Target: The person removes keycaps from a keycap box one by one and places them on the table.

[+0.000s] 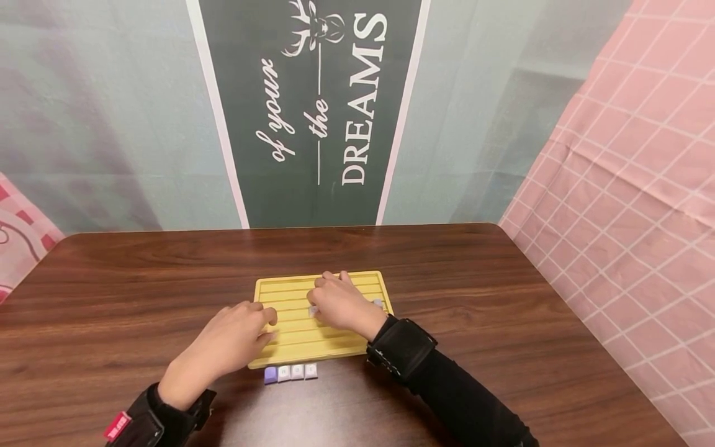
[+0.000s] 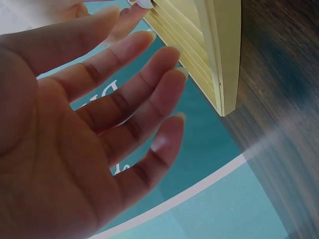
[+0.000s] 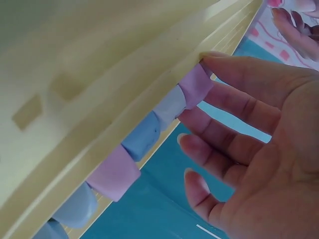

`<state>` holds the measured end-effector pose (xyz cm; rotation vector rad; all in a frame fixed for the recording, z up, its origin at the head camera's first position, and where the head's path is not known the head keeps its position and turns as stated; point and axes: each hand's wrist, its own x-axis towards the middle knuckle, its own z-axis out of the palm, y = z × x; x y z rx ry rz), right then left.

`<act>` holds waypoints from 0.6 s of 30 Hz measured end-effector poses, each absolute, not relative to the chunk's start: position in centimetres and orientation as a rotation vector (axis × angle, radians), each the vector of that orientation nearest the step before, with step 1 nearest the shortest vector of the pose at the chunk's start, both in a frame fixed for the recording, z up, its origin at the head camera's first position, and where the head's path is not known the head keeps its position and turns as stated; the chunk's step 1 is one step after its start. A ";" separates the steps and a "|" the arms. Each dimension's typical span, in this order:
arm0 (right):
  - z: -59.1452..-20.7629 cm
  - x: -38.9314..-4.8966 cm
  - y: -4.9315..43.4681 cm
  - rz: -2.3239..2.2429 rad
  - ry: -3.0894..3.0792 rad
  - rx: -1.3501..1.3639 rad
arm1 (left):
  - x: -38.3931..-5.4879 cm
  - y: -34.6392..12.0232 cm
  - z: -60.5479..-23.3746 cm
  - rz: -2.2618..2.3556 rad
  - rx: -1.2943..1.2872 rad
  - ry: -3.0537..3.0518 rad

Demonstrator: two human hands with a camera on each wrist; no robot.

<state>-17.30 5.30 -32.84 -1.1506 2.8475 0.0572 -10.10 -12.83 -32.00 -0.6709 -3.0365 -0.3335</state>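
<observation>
Right hand [image 1: 337,304]: thumb and index finger nearly together, pinching a small lilac plastic keycap-like block [image 3: 196,88]; other fingers loosely bent. Left hand [image 1: 237,335]: fingers relaxed, slightly curved and parted, nothing held; fingertips near the left end of a shallow yellow rectangular ridged tray [image 1: 290,338].

Right wrist view shows the lilac block ending a row of pale blue, pink and whitish blocks [image 3: 114,172] along a tray ridge; from the head, the right hand hides most of it. Head view alone shows one purple and three white keycaps [image 1: 297,372], side by side on the brown wood-grain tabletop [image 1: 480,323], just beyond the tray's near edge, between the two forearms.
</observation>
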 end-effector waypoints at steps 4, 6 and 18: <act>-32.8 -17.3 5.3 0.060 2.844 -1.155 | -10.1 -12.8 -32.0 -0.342 -0.663 -3.040; -32.8 -17.3 5.4 0.055 2.842 -1.158 | -10.0 -12.8 -31.9 -0.348 -0.662 -3.040; -32.9 -17.3 5.4 0.026 2.856 -1.177 | -9.9 -12.9 -32.4 -0.346 -0.694 -3.016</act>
